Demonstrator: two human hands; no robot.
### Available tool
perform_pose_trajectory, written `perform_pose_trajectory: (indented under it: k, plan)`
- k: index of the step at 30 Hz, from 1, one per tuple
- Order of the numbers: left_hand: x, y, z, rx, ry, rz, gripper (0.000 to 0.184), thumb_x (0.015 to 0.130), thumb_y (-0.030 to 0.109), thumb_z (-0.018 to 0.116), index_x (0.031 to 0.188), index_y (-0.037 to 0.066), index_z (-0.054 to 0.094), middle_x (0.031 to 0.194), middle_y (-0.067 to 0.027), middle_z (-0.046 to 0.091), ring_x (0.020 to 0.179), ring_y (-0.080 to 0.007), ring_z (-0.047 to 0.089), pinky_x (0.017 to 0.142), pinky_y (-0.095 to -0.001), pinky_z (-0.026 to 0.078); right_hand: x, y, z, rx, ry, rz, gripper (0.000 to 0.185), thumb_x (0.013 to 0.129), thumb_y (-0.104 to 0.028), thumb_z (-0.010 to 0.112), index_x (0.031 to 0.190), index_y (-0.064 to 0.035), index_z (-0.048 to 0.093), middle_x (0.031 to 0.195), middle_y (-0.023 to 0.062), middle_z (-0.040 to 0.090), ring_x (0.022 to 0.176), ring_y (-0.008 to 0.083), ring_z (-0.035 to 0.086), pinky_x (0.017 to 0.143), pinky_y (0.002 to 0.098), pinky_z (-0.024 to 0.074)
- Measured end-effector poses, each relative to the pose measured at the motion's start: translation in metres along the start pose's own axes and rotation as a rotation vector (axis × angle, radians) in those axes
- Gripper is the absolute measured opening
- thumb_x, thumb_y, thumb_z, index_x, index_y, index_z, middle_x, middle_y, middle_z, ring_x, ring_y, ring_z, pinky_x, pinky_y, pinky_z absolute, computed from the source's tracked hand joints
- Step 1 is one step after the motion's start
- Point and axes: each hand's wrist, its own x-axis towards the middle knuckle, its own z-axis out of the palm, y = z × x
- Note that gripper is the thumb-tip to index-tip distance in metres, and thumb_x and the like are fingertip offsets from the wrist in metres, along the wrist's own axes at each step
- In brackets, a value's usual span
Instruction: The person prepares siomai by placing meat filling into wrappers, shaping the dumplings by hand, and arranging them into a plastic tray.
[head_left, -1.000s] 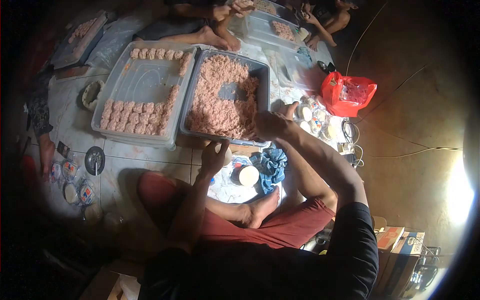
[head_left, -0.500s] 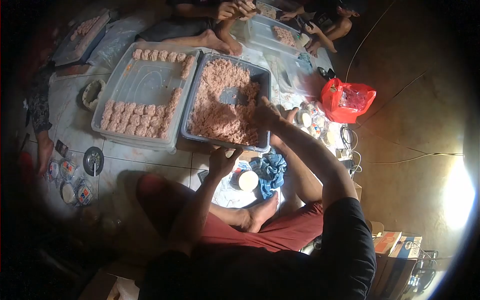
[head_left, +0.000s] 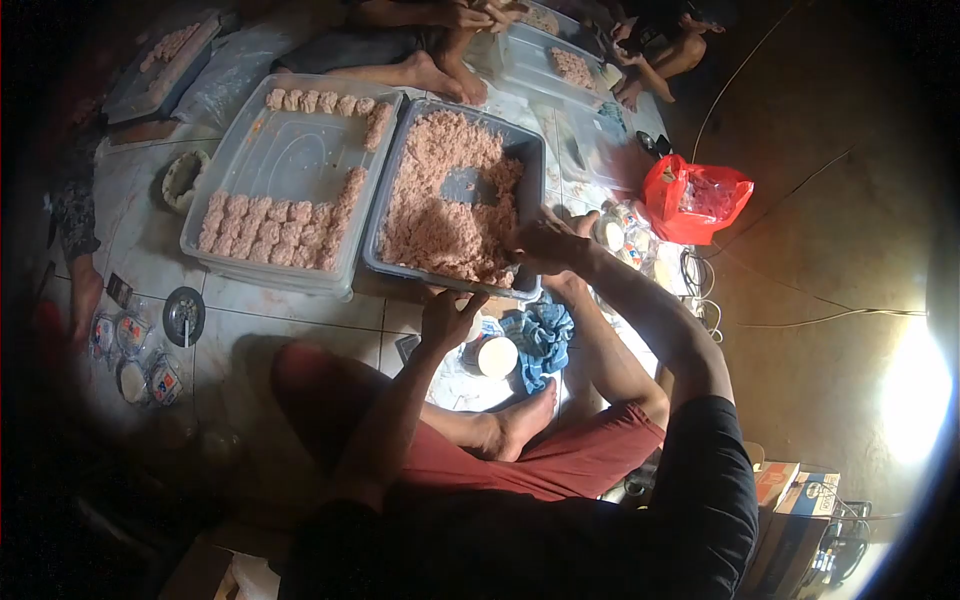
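A tiled floor point(head_left: 290, 318) spreads beneath the work, with a brown wall point(head_left: 800, 250) at three o'clock and a red bag point(head_left: 690, 195) near one o'clock. Taking straight ahead of the seated person as twelve, the grey tub point(head_left: 378, 232) sits at about eleven, its side walls running away from the body. It looks almost square from here, so its long axis is hard to tell. The pink mixture point(head_left: 420, 215) lies inside, in a ring around a bare patch.

The right hand point(head_left: 552, 245) is nearer to the mixture, which lies at nine to ten o'clock from it; this hand is at the tub's right side, fingers partly extended, though I cannot tell whether they pinch any. The left hand point(head_left: 450, 318) is just outside the near wall, thumb extended, its grip unclear; from there the mixture lies at twelve. Shaped lumps point(head_left: 275, 235) line the clear tray point(head_left: 222, 170) at ten o'clock
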Motion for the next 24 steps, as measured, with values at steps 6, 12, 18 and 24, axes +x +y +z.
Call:
perform_pose_trajectory:
  k: [6,12,18,24]
  plan:
    - [0.010,-0.029,0.019,-0.014,-0.020,0.040,0.073,0.089,0.067,0.061,0.105,-0.004,0.071,0.104,-0.0227,0.072,0.100,-0.0375,0.069,0.088,-0.0455,0.053,-0.006,-0.005,-0.055,0.192,-0.257,0.235,0.029,0.091,-0.045,0.057,0.106,-0.0265,0.074,0.098,0.0065,0.068,0.102,0.0264,0.058,0.104,0.0604,0.0363]
    - [0.000,-0.011,0.006,0.012,0.043,0.040,0.069,0.090,0.065,0.062,0.099,-0.002,0.073,0.094,-0.0219,0.073,0.093,-0.0363,0.071,0.084,-0.0442,0.054,-0.010,-0.031,-0.083,0.158,-0.464,0.379,0.042,0.097,-0.054,0.047,0.120,-0.0269,0.069,0.131,0.0051,0.062,0.132,0.0336,0.045,0.097,0.0867,0.0177]
    - [-0.004,-0.005,-0.005,-0.339,-0.230,0.060,0.041,0.090,0.039,0.070,0.098,-0.001,0.073,0.092,-0.0132,0.074,0.086,-0.0235,0.071,0.081,-0.0362,0.054,-0.056,0.015,-0.076,0.503,0.123,0.139,0.019,0.090,-0.024,0.065,0.090,-0.0064,0.070,0.083,0.0132,0.069,0.075,0.0301,0.068,0.069,0.0444,0.0512]
    - [-0.021,0.011,-0.008,-0.735,-0.477,-0.061,0.039,0.094,0.032,0.069,0.114,-0.001,0.069,0.110,-0.0103,0.071,0.104,-0.0176,0.066,0.091,-0.0319,0.051,-0.101,-0.012,-0.064,0.541,0.533,0.215,0.018,0.094,-0.019,0.062,0.094,-0.0022,0.067,0.086,0.0162,0.070,0.078,0.0328,0.070,0.068,0.0415,0.0530]
